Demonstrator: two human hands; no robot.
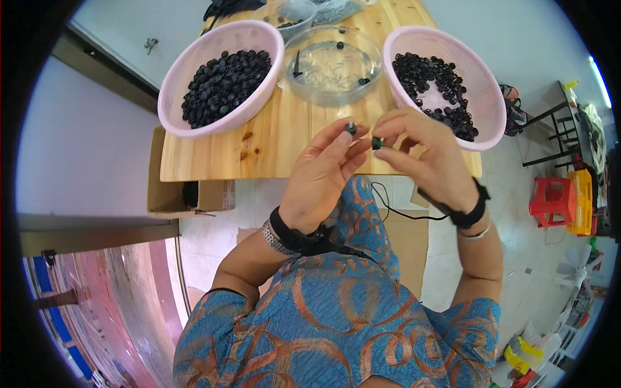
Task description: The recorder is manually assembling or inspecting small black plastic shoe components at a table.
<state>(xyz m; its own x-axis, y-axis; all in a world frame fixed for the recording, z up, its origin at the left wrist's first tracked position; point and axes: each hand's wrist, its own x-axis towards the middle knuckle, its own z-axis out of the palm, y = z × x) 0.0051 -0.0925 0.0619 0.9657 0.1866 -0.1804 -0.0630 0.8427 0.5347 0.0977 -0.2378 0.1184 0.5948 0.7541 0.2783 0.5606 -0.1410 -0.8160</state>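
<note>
My left hand [323, 165] is raised over the table's front edge, pinching a small dark round part [350, 129] between thumb and fingertips. Close beside it, my right hand [424, 145] grips another small black part [377, 143], with a bit of green showing by the fingers. The two parts are apart. Ahead to the left stands a pink basket [169, 97] heaped with small black round pieces [226, 84]. On the right, a second pink basket [486, 97] holds fewer black pieces [427, 71], its bottom partly showing.
Between the baskets a clear round tray [333, 101] holds a few black pieces and a dark pointed tool [297, 64]. A clear bowl [284, 11] stands behind it on the wooden table [213, 161]. A cardboard box [217, 195] lies below left; a red stool [552, 200] stands far right.
</note>
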